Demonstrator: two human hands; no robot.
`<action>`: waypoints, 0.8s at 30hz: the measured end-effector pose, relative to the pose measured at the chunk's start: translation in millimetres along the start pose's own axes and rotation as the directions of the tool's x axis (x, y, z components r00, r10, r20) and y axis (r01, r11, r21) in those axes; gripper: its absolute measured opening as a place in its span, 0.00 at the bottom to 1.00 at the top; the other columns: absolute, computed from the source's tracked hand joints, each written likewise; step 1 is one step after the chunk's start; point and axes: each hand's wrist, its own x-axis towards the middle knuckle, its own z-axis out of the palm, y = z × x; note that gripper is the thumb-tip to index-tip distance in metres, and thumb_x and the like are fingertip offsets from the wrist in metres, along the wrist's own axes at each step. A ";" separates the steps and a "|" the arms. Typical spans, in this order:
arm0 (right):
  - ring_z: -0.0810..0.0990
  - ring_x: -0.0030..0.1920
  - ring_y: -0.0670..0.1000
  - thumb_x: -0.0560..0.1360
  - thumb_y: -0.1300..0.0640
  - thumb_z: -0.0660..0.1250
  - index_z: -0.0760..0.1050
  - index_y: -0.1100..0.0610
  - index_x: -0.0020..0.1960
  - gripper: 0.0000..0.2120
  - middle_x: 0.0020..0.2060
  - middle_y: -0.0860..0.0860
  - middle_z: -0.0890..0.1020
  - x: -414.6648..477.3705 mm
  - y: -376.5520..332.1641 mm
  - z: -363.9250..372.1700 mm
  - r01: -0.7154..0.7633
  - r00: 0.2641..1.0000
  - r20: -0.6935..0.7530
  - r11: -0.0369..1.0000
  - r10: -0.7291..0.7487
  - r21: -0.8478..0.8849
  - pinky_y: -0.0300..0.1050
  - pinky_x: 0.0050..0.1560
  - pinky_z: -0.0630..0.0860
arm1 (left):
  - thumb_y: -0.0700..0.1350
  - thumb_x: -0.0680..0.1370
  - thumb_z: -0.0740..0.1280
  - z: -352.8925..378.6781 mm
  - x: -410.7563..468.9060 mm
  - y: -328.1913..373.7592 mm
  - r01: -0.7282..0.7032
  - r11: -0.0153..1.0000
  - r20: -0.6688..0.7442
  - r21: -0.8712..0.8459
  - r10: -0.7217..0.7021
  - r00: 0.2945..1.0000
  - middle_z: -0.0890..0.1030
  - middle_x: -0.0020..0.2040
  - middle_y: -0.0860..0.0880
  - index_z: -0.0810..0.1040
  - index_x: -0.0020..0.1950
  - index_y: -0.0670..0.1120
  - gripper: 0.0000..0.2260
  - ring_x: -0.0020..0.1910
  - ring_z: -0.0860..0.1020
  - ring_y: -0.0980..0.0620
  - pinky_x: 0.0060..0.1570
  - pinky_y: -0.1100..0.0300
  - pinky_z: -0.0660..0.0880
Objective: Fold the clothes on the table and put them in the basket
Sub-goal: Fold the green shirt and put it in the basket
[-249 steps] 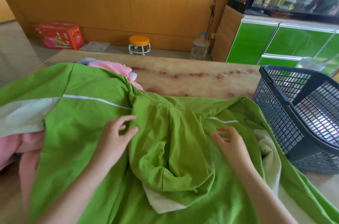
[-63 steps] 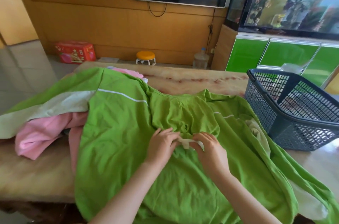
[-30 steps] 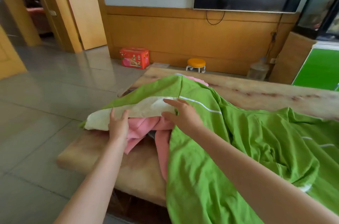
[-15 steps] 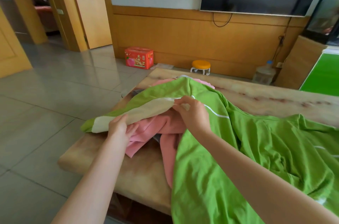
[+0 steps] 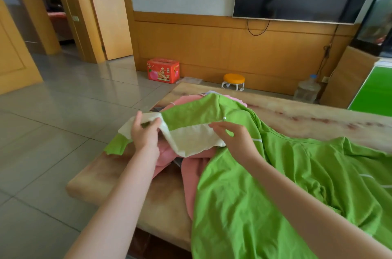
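The left hand [image 5: 144, 134] and right hand [image 5: 236, 139] are each pinching the green sleeve [image 5: 191, 119]. The pink clothes [image 5: 192, 170] lying just under the hands may be catching on it, risking a slide off the counter [image 5: 110, 176].

text | red carton [image 5: 163, 70] | printed characters on its front, too blurred to read | nothing else legible

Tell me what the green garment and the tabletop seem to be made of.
The green garment: soft matte knit, probably cotton jersey; it drapes limply with fine creases. The tabletop: polished stone, perhaps marble or an imitation, judging by its glossy beige surface with reddish veining.
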 end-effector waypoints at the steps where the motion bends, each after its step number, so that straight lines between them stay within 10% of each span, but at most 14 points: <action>1: 0.76 0.57 0.41 0.78 0.55 0.65 0.82 0.55 0.56 0.10 0.55 0.46 0.82 4.2 -8.1 -2.4 0.014 1.000 -0.003 1.000 -0.014 0.016 0.22 0.51 0.66 | 0.34 0.71 0.71 4.8 -7.8 -2.3 0.005 0.999 0.071 0.031 -0.008 0.997 0.73 0.68 0.45 0.65 0.74 0.49 0.33 0.64 0.74 0.46 0.63 0.48 0.72; 8: 0.78 0.55 0.45 0.78 0.55 0.65 0.79 0.59 0.60 0.14 0.58 0.51 0.81 40.2 -51.9 6.1 0.053 0.988 0.147 0.998 -0.047 -0.036 0.35 0.59 0.72 | 0.35 0.71 0.69 41.4 -71.6 -27.1 -0.139 0.943 0.531 0.303 -0.046 0.846 0.78 0.57 0.44 0.67 0.72 0.49 0.30 0.48 0.77 0.53 0.41 0.66 0.75; 12: 0.74 0.64 0.49 0.77 0.51 0.66 0.74 0.56 0.67 0.20 0.66 0.51 0.75 47.7 -41.4 17.1 0.015 0.971 0.237 0.980 0.033 -0.200 0.39 0.60 0.68 | 0.44 0.64 0.69 37.8 -80.3 -39.9 -0.181 0.886 0.585 0.428 -0.119 0.802 0.79 0.60 0.42 0.72 0.67 0.48 0.30 0.52 0.80 0.49 0.50 0.56 0.77; 18: 0.76 0.63 0.53 0.74 0.45 0.69 0.72 0.54 0.68 0.26 0.64 0.53 0.77 65.8 -28.5 28.2 -0.029 0.959 0.250 0.922 0.135 -0.385 0.46 0.60 0.72 | 0.38 0.76 0.65 32.3 -89.5 -53.5 -0.495 0.658 0.712 0.567 -0.090 0.697 0.79 0.58 0.47 0.69 0.71 0.48 0.23 0.54 0.77 0.53 0.44 0.74 0.66; 24: 0.79 0.46 0.54 0.72 0.51 0.71 0.78 0.53 0.59 0.16 0.48 0.50 0.82 62.6 -17.4 33.3 -0.048 0.986 0.113 0.855 0.124 -0.517 0.44 0.39 0.75 | 0.38 0.78 0.62 35.2 -94.0 -60.7 -0.669 0.543 0.816 0.508 -0.054 0.576 0.68 0.70 0.60 0.73 0.69 0.51 0.20 0.52 0.76 0.56 0.48 0.70 0.68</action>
